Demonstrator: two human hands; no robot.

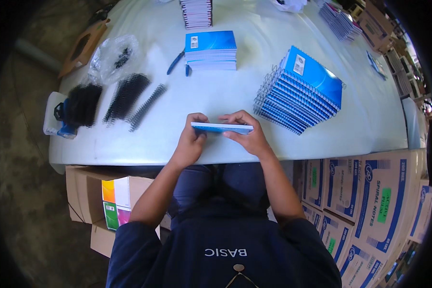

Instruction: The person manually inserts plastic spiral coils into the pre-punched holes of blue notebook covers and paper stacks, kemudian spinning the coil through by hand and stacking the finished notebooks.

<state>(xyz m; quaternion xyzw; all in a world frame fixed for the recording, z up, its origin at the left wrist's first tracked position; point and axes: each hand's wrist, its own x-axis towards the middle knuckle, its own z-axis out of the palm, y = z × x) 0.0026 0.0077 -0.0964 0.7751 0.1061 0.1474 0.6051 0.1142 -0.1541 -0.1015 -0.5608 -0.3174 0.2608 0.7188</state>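
Upright on its edge between my hands is a thin notebook block [222,127] with a blue cover, its white page edge facing up. My left hand [193,137] grips its left end, and my right hand [247,133] grips its right end. Beyond it lies a stack of blue-covered notebooks [211,50] with no coils visible on it. Blue-handled pliers [177,63] rest against that stack's left side. To the right of my hands stands a tall, tilted stack of blue spiral notebooks [300,91] with dark coils. Several black spiral coils [127,98] lie in bunches on the left.
The pale-covered table [177,149] has a clear plastic bag [113,60] and a blue-and-white container [60,117] at left. More notebooks [197,13] stand at the far edge. Below the table are an open carton [81,192] at left and printed cartons [341,211] at right.
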